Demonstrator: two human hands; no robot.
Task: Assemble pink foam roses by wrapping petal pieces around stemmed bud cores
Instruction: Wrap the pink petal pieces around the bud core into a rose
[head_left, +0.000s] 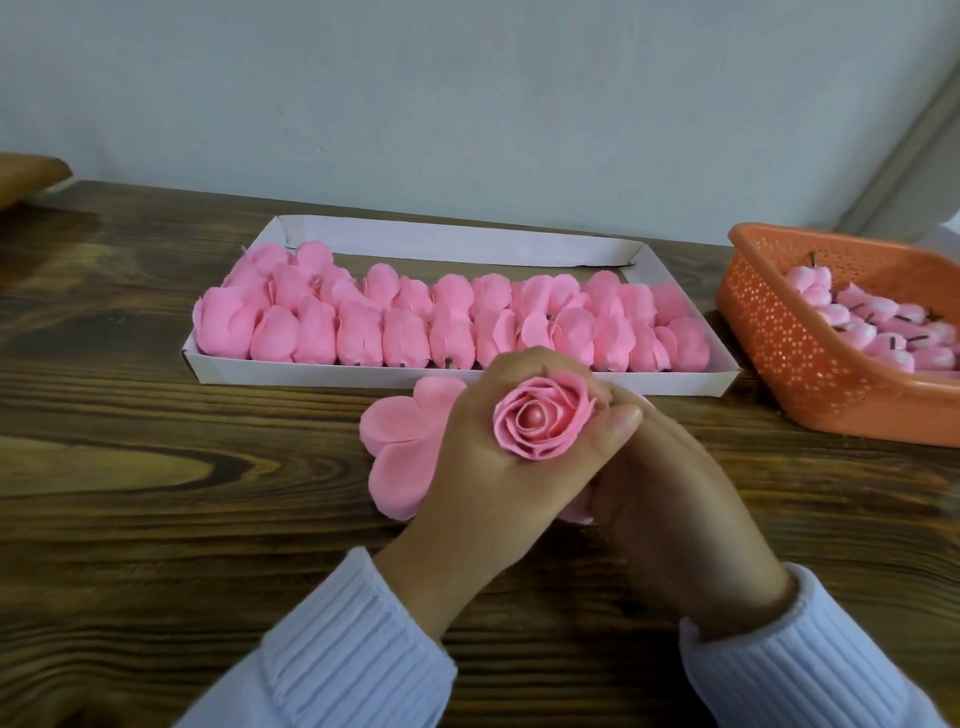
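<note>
We are cupping the half-built rose (543, 418) at the table's centre. Our left hand (488, 467) is curling round its base, and our right hand (675, 499) is pinching its 3 o'clock side. We are judging this as mid-wrap. A flat petal piece (400, 441) is lying under our hands, at the rose's 9 o'clock, and next probably needs folding up round the bloom evenly. The tray (675, 382) of petals (405, 332) is sitting at 12 o'clock, and the basket (769, 322) of bud cores (883, 332) at 2 o'clock.
</note>
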